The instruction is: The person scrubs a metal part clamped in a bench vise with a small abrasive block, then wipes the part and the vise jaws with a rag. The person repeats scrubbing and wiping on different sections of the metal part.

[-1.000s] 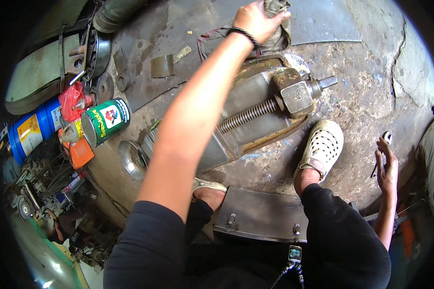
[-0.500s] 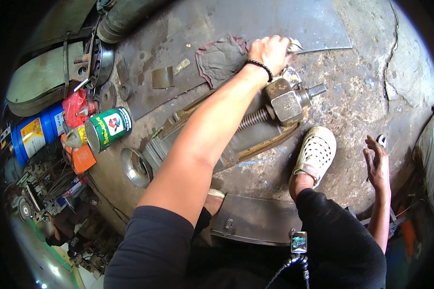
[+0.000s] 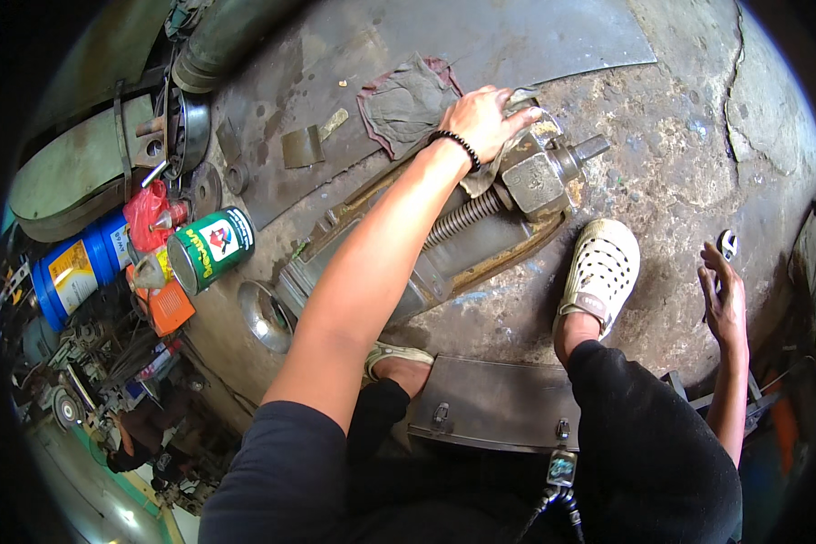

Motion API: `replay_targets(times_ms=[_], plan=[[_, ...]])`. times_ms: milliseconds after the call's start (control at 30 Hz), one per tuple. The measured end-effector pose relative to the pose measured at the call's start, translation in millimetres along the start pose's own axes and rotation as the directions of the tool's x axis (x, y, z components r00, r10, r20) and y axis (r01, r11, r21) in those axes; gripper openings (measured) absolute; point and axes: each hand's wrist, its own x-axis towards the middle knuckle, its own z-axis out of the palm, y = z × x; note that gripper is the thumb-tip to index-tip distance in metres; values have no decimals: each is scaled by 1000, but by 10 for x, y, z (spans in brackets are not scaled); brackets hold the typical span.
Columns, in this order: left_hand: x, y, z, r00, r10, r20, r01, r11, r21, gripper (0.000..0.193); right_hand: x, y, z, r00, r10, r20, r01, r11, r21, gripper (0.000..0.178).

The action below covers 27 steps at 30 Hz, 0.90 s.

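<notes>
A large metal machine vise (image 3: 435,263) with a thick threaded screw (image 3: 462,220) lies on the floor ahead of my feet. At its far end is a heavy squared block (image 3: 533,184) with a stub shaft. My left hand (image 3: 480,124), arm stretched across the vise, is closed on a grey rag (image 3: 487,177) pressed against the vise beside this block. Part of the rag is hidden under the palm. My right hand (image 3: 725,304) hangs at the right with fingers apart, holding nothing visible. Just beyond it a wrench (image 3: 727,243) lies on the floor, its open jaw showing.
A second grey cloth (image 3: 408,104) with a reddish edge lies on a metal sheet (image 3: 517,36). At left stand a green can (image 3: 210,249), a blue bucket (image 3: 72,267) and a metal ring (image 3: 266,315). A metal box (image 3: 490,403) sits between my feet. Another person (image 3: 150,426) is far left.
My left hand has come back from beyond the block to its left side, and the rag now shows under it. My right hand has shifted slightly lower; the view has tilted a little.
</notes>
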Motion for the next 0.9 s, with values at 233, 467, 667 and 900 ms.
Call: replay_targets(times_ms=[233,467,667,900], plan=[[198,292,-291,980,-161,114,159,987,27,60,172,-293,17,993,-122,2,122,992,-28,43],[-340,284,-395,997,20,78,-26,997,78,42,-37,-144,26,999,24,24,-23,999,-41,43],[-710,409,-852,962,77,262,-143,959,244,36,-53,-145,40,1000,0,6,0,999,-52,43],[-406,491,-478,997,-68,25,64,991,119,47,-38,-76,-20,1000,-25,-7,25,997,-77,44]])
